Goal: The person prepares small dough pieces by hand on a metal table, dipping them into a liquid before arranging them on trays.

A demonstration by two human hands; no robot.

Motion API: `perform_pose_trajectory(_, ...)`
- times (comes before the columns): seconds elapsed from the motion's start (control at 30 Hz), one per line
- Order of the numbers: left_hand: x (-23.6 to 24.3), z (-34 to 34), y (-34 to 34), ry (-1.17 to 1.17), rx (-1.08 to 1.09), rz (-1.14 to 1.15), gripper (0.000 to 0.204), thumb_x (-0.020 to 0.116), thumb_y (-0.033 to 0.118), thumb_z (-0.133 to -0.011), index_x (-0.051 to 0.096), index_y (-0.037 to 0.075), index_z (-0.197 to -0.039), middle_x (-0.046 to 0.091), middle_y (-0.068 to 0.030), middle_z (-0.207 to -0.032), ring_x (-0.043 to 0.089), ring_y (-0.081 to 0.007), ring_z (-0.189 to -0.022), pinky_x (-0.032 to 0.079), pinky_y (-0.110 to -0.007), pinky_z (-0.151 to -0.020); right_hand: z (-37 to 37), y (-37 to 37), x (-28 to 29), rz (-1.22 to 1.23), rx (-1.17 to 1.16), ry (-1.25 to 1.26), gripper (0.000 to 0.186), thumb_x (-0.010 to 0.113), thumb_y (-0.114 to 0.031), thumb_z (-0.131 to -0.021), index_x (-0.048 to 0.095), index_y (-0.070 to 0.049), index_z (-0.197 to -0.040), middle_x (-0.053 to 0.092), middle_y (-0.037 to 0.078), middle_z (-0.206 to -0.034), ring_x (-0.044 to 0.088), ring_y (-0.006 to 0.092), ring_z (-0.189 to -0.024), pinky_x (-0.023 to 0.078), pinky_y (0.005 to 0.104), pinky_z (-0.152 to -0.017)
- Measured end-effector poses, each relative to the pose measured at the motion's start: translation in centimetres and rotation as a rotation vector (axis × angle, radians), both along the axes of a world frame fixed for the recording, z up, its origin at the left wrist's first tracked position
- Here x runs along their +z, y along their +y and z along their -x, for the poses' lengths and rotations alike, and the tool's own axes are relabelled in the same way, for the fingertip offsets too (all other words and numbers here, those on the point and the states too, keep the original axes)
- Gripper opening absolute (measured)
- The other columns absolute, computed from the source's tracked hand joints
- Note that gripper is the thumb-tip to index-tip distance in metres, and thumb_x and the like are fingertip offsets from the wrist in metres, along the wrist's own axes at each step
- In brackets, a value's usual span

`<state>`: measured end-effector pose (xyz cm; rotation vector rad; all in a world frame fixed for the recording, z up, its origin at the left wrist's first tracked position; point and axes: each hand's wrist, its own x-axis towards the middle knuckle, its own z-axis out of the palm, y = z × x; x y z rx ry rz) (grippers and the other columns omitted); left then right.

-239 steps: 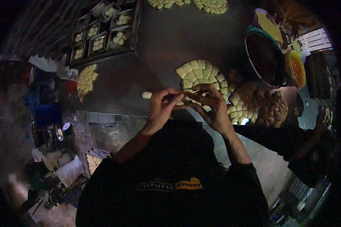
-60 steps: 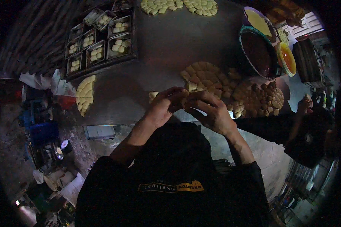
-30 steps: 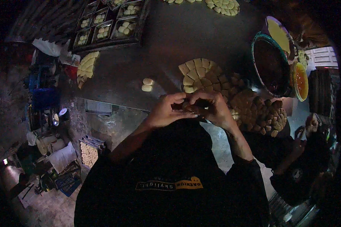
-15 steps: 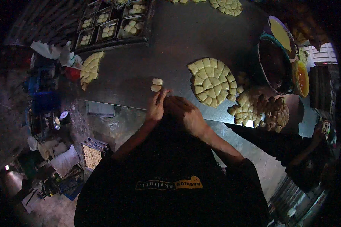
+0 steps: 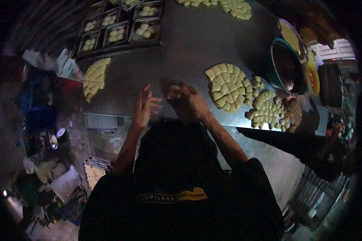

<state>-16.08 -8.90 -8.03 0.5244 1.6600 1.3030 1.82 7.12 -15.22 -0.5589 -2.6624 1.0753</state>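
Observation:
My right hand [image 5: 191,102] is over the metal table near its front edge, with its fingers curled down around small dough pieces [image 5: 173,91]. Shadow and the fingers mostly hide these pieces. To its left, my left hand [image 5: 142,107] is held at the table edge with fingers spread and nothing in them. Right of my hands lies a round slab of pale dough [image 5: 228,87], cut into many blocks. A partly separated dough slab [image 5: 265,108] sits beyond it, and small loose pieces [image 5: 257,82] lie between the two.
At the far left, a dark tray [image 5: 120,51] carries square tins [image 5: 116,34] with dough balls. A cut dough wedge [image 5: 95,79] lies at the left edge. On the right stand a deep dark pot [image 5: 272,60], a yellow-filled bowl [image 5: 289,34] and an orange-filled container [image 5: 312,76].
My hands have moved apart. The left has drawn left and spread its fingers; the right has moved onto the spot where two dough pieces lay. The view has shifted slightly.

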Motion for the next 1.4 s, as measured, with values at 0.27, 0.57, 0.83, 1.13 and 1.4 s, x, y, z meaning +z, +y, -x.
perform_pose_trajectory(0.27,-1.5,0.8,-1.5,0.05,-0.065,-0.056,0.064,0.033,0.053,-0.103,0.037,0.005,-0.145,0.069,-0.0172,-0.107,0.069,-0.0221,-0.089,0.053,-0.032,-0.074,-6.9,3.3,5.0,-0.001,-0.537,0.031,0.035,0.07,-0.009,-0.08,0.064,-0.003,-0.113,0.067,0.015,-0.106,0.064,0.0356,-0.098,0.051,0.0404,-0.086)
perform_pose_trajectory(0.57,0.2,-1.2,4.8,0.02,-0.249,-0.11,0.052,0.037,0.043,-0.105,0.044,0.006,-0.141,0.067,-0.0167,-0.115,0.067,-0.0222,-0.097,0.052,-0.035,-0.086,-21.0,8.1,3.2,-0.341,-0.82,-0.042,0.023,0.068,-0.008,-0.081,0.06,-0.007,-0.103,0.064,0.016,-0.096,0.065,0.0351,-0.082,0.053,0.0426,-0.07)
perform_pose_trajectory(0.83,4.1,-13.5,11.1,-0.223,-0.388,-0.371,0.034,0.055,0.019,-0.1,0.056,0.003,-0.129,0.064,-0.0116,-0.117,0.063,-0.0199,-0.106,0.051,-0.033,-0.09,-14.7,2.7,13.7,0.158,-0.597,0.29,0.037,0.072,0.004,-0.076,0.06,0.0,-0.111,0.064,0.015,-0.119,0.068,0.0229,-0.102,0.056,0.0344,-0.088)
perform_pose_trajectory(1.13,5.9,-19.6,14.6,-0.304,-0.121,-0.309,0.036,0.058,0.018,-0.098,0.057,-0.002,-0.127,0.064,-0.0124,-0.12,0.06,-0.0224,-0.113,0.047,-0.032,-0.099,-15.7,4.2,15.2,-0.239,-0.591,0.431,0.036,0.072,0.002,-0.077,0.067,-0.005,-0.112,0.063,0.013,-0.12,0.066,0.0325,-0.101,0.056,0.0375,-0.083)
perform_pose_trajectory(1.4,8.7,-20.8,17.7,1.193,-0.711,-0.973,0.04,0.067,0.041,-0.089,0.068,0.015,-0.12,0.04,-0.017,-0.15,0.037,-0.0366,-0.14,0.034,-0.051,-0.11,-21.2,5.1,17.0,0.927,-0.357,0.646,0.017,0.072,-0.002,-0.084,0.069,-0.002,-0.1,0.066,0.007,-0.112,0.064,0.0159,-0.099,0.053,0.0315,-0.083)
